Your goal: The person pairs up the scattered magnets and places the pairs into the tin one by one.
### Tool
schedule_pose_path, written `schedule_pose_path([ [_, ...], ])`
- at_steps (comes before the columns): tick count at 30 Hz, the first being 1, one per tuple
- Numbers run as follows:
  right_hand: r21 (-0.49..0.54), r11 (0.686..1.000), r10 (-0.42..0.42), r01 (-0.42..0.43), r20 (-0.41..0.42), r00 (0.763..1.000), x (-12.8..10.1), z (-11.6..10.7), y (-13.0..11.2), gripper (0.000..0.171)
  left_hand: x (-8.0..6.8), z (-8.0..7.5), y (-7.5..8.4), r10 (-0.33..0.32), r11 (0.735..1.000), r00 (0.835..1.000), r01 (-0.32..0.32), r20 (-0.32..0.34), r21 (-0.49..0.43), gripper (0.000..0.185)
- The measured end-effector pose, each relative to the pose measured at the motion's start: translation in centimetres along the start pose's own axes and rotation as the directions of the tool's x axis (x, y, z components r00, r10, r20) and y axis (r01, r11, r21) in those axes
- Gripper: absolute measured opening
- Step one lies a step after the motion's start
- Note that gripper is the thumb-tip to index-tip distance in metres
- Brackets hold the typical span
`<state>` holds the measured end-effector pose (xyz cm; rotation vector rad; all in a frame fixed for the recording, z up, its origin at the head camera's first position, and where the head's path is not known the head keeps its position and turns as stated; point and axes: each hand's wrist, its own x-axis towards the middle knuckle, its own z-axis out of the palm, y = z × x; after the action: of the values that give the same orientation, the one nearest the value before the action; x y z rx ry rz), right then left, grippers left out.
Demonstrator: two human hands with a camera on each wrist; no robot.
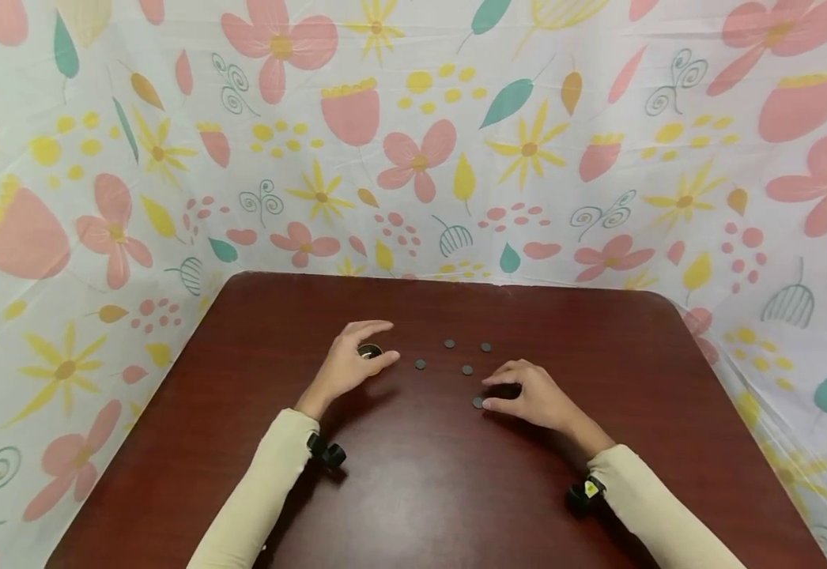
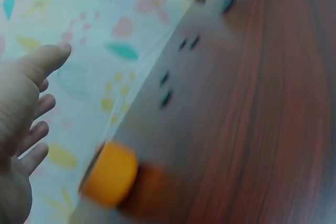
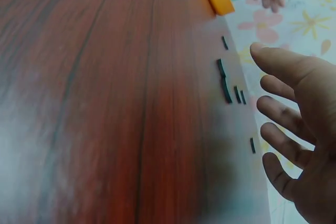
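A short orange cylinder [image 2: 111, 176] stands on the table; from above, its dark round top [image 1: 368, 351] shows between the thumb and fingers of my left hand [image 1: 342, 363]. That hand is spread, its thumb and fingers well apart. Several small flat dark discs [image 1: 466, 370] lie scattered between the two hands. My right hand [image 1: 538, 397] is low over the table with fingers loosely bent and parted from the thumb. Its thumb tip is right at the nearest disc [image 1: 478, 402]. In the right wrist view the discs [image 3: 226, 88] appear edge-on, beyond the spread right fingers [image 3: 286, 116].
The dark red-brown wooden table [image 1: 399, 482] has rounded far corners. A white cloth [image 1: 421, 221] with flowers and leaves hangs behind it and along both sides. Black wrist cameras [image 1: 326, 452] are strapped over the cream sleeves [image 1: 260, 490].
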<state>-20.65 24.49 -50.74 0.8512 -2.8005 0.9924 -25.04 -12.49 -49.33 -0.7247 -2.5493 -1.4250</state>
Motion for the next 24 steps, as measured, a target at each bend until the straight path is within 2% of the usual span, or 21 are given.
schedule_pose_path([
  [4,-0.016,1.000,0.003,-0.003,0.012,1.000,0.2,0.5,-0.3,0.036,-0.7,-1.1,-2.2,-0.072,0.997,0.997,0.072,0.004,-0.021,0.060],
  [7,-0.024,1.000,0.009,-0.008,0.038,0.999,0.4,0.8,-0.3,0.036,-1.3,-1.4,-3.4,-0.110,0.994,0.994,0.110,0.025,-0.024,0.066],
  [10,-0.023,1.000,0.022,-0.021,0.068,0.997,0.5,1.0,-0.2,0.037,-1.6,-1.4,-4.2,-0.109,0.994,0.993,0.110,0.053,-0.023,0.071],
  [17,-0.032,0.998,0.060,-0.058,0.088,0.994,0.4,1.3,-0.1,0.039,-2.0,-1.0,-5.0,-0.118,0.993,0.990,0.119,0.077,-0.007,0.074],
  [24,-0.037,0.997,0.070,-0.067,0.066,0.995,0.4,1.6,0.0,0.030,-2.1,-0.6,-5.4,-0.154,0.988,0.983,0.155,0.097,-0.003,0.077],
])
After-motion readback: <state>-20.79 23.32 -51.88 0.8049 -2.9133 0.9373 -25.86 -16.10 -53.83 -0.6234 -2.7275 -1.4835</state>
